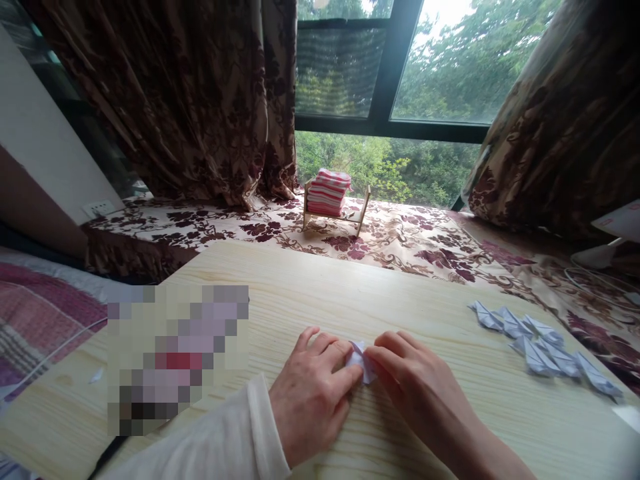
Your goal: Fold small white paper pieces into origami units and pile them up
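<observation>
A small piece of folded white paper lies on the pale wooden table, between my two hands. My left hand holds the paper's left side, thumb and fingers closed on its edge. From the other side my right hand pinches the paper's right part, its fingers curled together. Much of the paper is covered by my fingers. Over to the right lie several folded white paper pieces with pointed ends, set out in two rows.
A blurred-out object lies on the table's left side, with a small paper scrap farther left. Beyond the table, a small wooden rack with stacked red-and-white striped cloths stands on the flowered window-seat cover. A white sheet corner shows at right.
</observation>
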The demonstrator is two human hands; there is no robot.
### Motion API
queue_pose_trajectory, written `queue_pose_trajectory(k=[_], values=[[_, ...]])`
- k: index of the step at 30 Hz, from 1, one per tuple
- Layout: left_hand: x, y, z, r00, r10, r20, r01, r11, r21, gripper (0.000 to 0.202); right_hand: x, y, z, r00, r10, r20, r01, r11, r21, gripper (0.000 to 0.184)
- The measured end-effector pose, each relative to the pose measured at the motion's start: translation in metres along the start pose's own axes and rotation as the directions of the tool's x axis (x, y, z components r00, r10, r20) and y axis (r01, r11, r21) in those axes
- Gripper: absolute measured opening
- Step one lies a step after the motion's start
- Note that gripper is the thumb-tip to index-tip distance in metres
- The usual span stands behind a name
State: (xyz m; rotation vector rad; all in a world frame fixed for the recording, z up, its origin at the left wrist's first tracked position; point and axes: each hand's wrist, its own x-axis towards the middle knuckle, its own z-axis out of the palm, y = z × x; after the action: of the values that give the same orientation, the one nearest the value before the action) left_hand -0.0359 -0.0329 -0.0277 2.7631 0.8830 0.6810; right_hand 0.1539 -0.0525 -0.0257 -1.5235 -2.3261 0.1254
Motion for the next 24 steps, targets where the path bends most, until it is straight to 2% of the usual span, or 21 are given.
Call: queue_pose_trajectory(k=[5, 9, 15, 24], values=[[0.018, -0.004, -0.014, 1.000, -0.024, -0.020, 0.026, 0.997, 0.079, 0.019, -0.001, 0.000, 0.000, 1.000, 0.005, 0.026, -0.005, 1.000, -0.022, 0.019], [0.030, -0.012, -0.011, 0.999, 0.016, -0.040, -0.010, 0.986, 0.164, 0.018, -0.001, 0.001, 0.001, 1.000, -0.004, 0.009, 0.004, 0.999, -0.053, 0.018], [0.027, -0.020, 0.006, 0.997, 0.061, -0.047, -0.052, 0.982, 0.184, 0.018, -0.001, 0.002, 0.003, 0.998, -0.035, -0.043, 0.033, 0.998, -0.060, 0.017], [0.024, -0.020, 0.002, 0.993, 0.086, -0.084, -0.066, 0.973, 0.222, 0.020, -0.001, 0.002, 0.002, 0.996, -0.062, -0.061, 0.060, 0.997, -0.045, 0.018]])
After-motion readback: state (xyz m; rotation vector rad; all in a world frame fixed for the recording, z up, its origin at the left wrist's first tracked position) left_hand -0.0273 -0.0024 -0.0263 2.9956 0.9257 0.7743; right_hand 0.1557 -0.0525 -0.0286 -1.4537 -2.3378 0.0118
